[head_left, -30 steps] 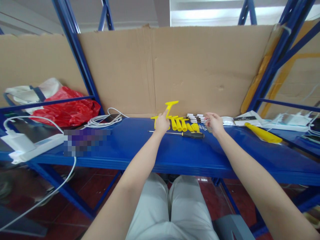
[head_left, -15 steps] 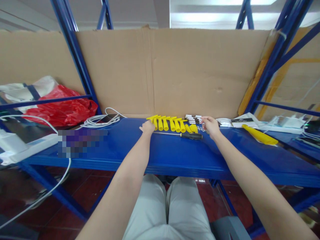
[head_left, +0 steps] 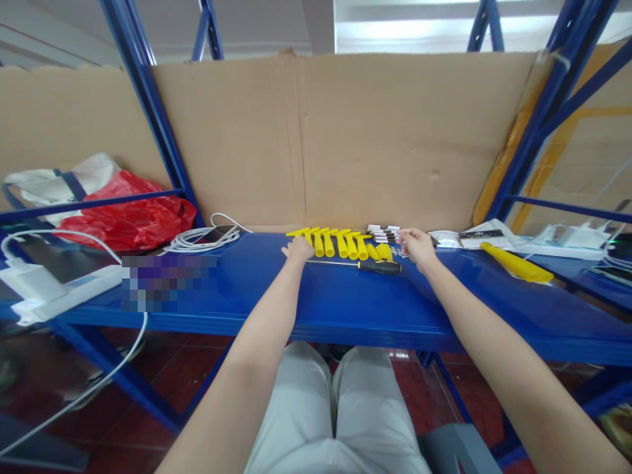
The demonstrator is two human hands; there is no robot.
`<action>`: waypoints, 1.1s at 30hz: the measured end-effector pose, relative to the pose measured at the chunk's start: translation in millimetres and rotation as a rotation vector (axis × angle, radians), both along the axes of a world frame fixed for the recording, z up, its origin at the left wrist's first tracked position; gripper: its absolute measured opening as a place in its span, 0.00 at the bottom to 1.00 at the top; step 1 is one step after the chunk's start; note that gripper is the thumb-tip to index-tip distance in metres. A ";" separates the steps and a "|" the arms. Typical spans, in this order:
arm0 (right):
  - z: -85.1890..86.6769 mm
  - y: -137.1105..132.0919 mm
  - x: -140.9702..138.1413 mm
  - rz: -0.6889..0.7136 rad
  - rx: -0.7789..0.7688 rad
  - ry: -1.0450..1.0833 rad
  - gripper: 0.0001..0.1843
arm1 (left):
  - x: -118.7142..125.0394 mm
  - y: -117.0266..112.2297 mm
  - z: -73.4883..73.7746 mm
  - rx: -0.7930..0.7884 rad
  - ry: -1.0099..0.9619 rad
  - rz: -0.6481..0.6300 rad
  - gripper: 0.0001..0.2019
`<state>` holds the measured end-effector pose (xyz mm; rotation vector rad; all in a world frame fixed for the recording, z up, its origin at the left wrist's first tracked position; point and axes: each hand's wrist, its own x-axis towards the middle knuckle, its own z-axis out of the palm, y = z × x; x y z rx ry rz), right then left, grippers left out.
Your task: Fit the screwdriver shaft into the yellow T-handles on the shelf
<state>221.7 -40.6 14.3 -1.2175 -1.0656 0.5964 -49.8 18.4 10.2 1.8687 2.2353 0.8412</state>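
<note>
A row of several yellow T-shaped plastic tools (head_left: 336, 241) lies on the blue shelf (head_left: 345, 299) against the cardboard backing. My left hand (head_left: 297, 251) rests at the left end of that row, fingers curled on the leftmost yellow tool. My right hand (head_left: 417, 245) sits at the right end of the row, fingers bent over small parts that I cannot make out, beside a stack of small black and white pieces (head_left: 384, 232). A screwdriver (head_left: 363, 265) with a black handle lies between my hands, in front of the yellow tools.
A coiled white cable (head_left: 202, 238) and a red plastic bag (head_left: 128, 214) lie at the left. A white power strip (head_left: 54, 289) sits at the near left edge. A long yellow tool (head_left: 516, 263) and papers (head_left: 486, 236) lie to the right. Blue rack posts flank the shelf.
One second ago my left hand held a yellow tool up in the air; it has since come down to the left end of the row. My right hand has barely moved.
</note>
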 end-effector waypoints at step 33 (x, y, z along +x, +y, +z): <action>-29.5 -5.1 95.4 -0.795 -0.513 -0.686 0.31 | 14.5 -11.7 2.9 0.192 0.074 -0.079 0.27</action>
